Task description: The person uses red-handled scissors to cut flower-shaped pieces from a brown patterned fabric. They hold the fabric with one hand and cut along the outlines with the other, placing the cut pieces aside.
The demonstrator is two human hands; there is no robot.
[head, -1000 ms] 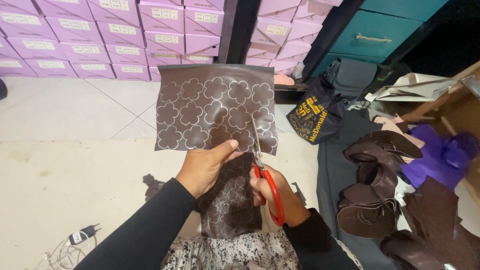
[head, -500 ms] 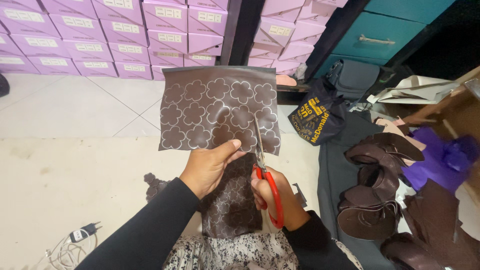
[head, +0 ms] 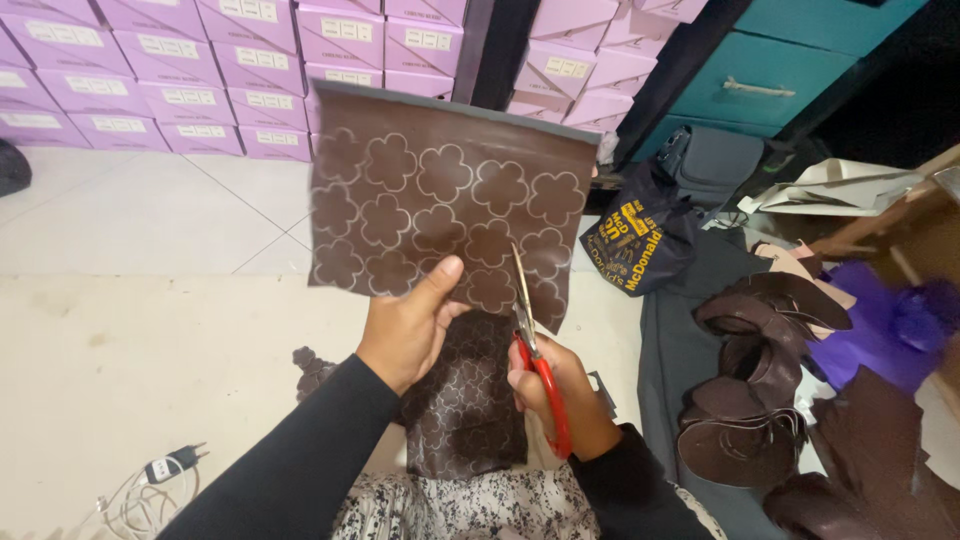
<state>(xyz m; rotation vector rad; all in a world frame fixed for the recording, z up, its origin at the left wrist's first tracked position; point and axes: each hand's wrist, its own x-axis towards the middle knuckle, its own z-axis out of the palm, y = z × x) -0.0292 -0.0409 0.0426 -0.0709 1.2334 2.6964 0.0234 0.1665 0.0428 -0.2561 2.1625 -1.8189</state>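
- Head view, containers: rows of lilac shoe boxes (head: 180, 60) stand stacked along the far wall, all lids shut, so their contents cannot be seen.
- A dark bag with yellow print (head: 632, 243) sits on the floor right of centre; what it holds is hidden. Behind it leans a grey bag (head: 715, 168), closed, against a teal cabinet (head: 790, 75).
- A brown cardboard box (head: 905, 225) at the right edge is only partly in view; its inside cannot be made out.
- The brown sheet (head: 440, 190), patterned with pale flower outlines, is held up in the middle of the view, above the lap and in front of the boxes. Its long axis runs side to side, slightly tilted, the left end higher; its face is turned to the camera.
- The left hand (head: 408, 328) pinches the sheet's lower edge, thumb on the front.
- The right hand (head: 555, 385) is closed around the red handles of the scissors (head: 535, 360); the blades point up, tip on the sheet near its lower right part, and stand nearly closed.
- A second patterned brown piece (head: 465, 405) hangs below, between the hands, long axis up and down.
- Curled brown leather pieces (head: 755, 380) lie on dark cloth to the right, beside purple material (head: 880, 330).
- A white cable and plug (head: 150, 480) lie on the floor at lower left.
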